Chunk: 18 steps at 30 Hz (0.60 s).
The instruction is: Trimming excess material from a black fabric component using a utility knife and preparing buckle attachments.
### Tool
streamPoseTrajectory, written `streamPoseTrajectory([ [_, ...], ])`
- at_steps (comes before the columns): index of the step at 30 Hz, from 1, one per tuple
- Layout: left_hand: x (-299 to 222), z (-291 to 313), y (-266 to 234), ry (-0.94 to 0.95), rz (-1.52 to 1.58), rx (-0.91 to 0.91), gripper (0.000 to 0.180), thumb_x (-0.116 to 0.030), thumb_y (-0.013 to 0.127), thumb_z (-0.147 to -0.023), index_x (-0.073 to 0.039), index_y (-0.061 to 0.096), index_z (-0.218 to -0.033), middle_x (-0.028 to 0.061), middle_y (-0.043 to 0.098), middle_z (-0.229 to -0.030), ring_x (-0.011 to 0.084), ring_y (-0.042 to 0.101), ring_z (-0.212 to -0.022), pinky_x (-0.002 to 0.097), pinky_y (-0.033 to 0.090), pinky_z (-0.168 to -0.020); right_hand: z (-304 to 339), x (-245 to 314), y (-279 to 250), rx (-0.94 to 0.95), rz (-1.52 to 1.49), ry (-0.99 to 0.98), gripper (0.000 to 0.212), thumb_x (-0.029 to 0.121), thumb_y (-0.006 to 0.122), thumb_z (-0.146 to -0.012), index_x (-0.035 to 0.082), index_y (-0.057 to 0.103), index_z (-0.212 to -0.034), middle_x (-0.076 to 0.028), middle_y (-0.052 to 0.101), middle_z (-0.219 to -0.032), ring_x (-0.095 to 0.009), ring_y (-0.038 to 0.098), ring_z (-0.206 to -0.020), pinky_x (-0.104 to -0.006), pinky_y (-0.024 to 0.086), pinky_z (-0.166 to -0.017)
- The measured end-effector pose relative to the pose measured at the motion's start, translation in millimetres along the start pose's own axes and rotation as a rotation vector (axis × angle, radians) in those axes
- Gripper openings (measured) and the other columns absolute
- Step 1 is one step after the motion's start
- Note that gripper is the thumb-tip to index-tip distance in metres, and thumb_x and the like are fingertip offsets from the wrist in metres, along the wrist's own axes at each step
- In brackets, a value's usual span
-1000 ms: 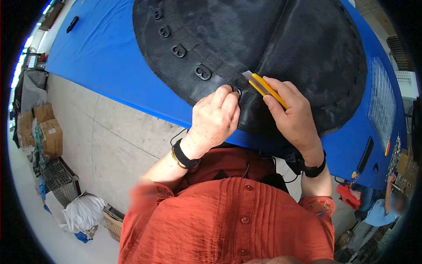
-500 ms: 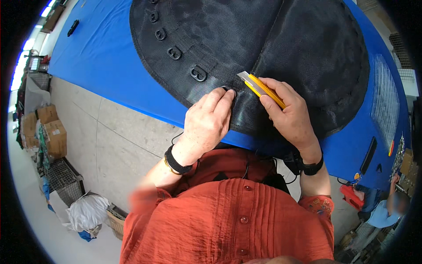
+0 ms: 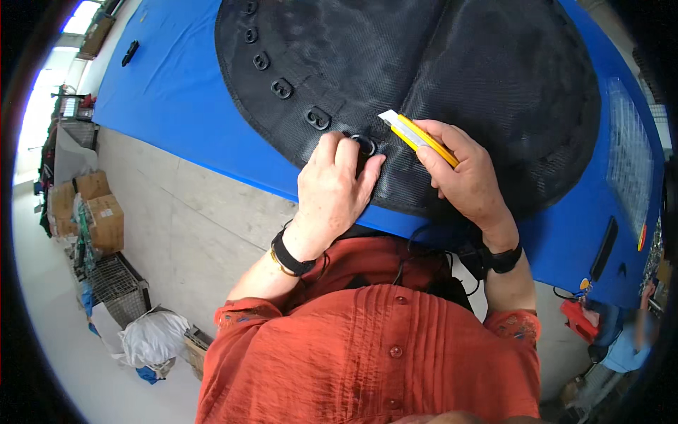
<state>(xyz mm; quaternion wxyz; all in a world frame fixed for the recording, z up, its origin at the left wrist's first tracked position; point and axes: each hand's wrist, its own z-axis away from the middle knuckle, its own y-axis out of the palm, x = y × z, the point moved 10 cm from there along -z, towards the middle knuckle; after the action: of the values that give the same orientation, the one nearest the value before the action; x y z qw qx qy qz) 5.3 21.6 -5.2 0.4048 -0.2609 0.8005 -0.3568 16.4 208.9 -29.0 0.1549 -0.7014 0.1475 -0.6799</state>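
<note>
Left hand (image 3: pixel 332 185): chunky black wristband (image 3: pixel 289 254) right behind it, then a gold bangle (image 3: pixel 280 263)
Right hand (image 3: pixel 469 173): black strap (image 3: pixel 506 260) behind it at the wrist
Shirt (image 3: pixel 311 367): orangey-red, kinda crinkly
Buttons (image 3: pixel 395 351): shiny red, down the middle
Pleats (image 3: pixel 438 339): skinny ones either side of those
Sleeves (image 3: pixel 518 326): colourful embroidery, stopping well short of the hands

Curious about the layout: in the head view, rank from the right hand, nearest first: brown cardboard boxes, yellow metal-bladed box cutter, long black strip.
1. Yellow metal-bladed box cutter: in the right hand.
2. Long black strip: to the right.
3. Brown cardboard boxes: far left.
</note>
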Motion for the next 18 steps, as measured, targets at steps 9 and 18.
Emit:
streamPoseTrajectory([
  [9, 8, 0, 8, -0.077, -0.028, -0.025, 0.019, -0.012, 0.078, -0.093, -0.002, 0.063, -0.101, 0.0171, 0.069, -0.098, 0.0396, 0.071, -0.080, 0.0450, 0.058, -0.070, 0, 3, 1, -0.007, 0.005, -0.074, 0.029, 0.009, 0.068, -0.101, 0.000, 0.067, -0.129, -0.019, 0.074, -0.113, -0.034, 0.074, -0.102, -0.0404, 0.058, -0.089],
  [18, 33, 4, -7, -0.155, 0.186, -0.156, 0.007, -0.007, 0.071, -0.101, -0.001, 0.069, -0.100, 0.0129, 0.071, -0.087, 0.0225, 0.069, -0.072, 0.0337, 0.055, -0.068, 1, 6, 1, -0.012, 0.013, -0.111, 0.028, 0.008, 0.070, -0.101, 0.000, 0.067, -0.128, -0.018, 0.074, -0.111, -0.034, 0.074, -0.102, -0.0408, 0.058, -0.088],
])
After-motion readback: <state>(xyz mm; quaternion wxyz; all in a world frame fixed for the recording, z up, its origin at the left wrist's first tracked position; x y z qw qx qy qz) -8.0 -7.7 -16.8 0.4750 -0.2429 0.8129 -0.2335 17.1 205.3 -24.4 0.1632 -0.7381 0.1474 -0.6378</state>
